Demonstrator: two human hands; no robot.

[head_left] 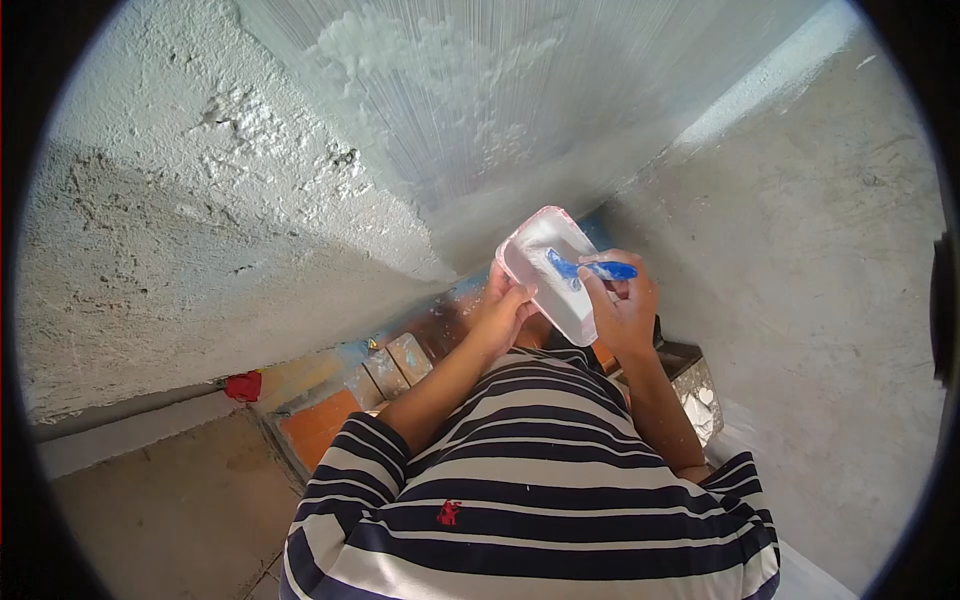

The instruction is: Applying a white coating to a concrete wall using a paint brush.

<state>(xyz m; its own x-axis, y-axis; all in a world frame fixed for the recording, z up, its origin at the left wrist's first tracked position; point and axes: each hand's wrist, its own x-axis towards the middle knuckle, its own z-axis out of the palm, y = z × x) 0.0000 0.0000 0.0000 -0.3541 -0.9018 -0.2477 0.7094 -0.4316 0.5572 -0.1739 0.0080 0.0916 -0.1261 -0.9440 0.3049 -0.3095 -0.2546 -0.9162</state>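
My left hand (503, 312) is closed on the left edge of a shallow rectangular tray (512, 262) with a pinkish rim. White paint (573, 297) coats the inside of this tray. In my right hand (628, 305) is a blue-handled paintbrush (607, 270), gripped by its handle. The brush's head lies over the tray, smeared with white, and its bristles are hard to make out. Both hands are in front of my body, close to the wall.
A wall (400, 120) rises ahead, with rough, lumpy plaster (180, 190) on its left. Smooth grey wall (810, 230) stands to the right, meeting it in a corner. Low on the left are orange tiles (318, 428) and a red object (243, 387). Something silvery (698, 402) is by my right forearm.
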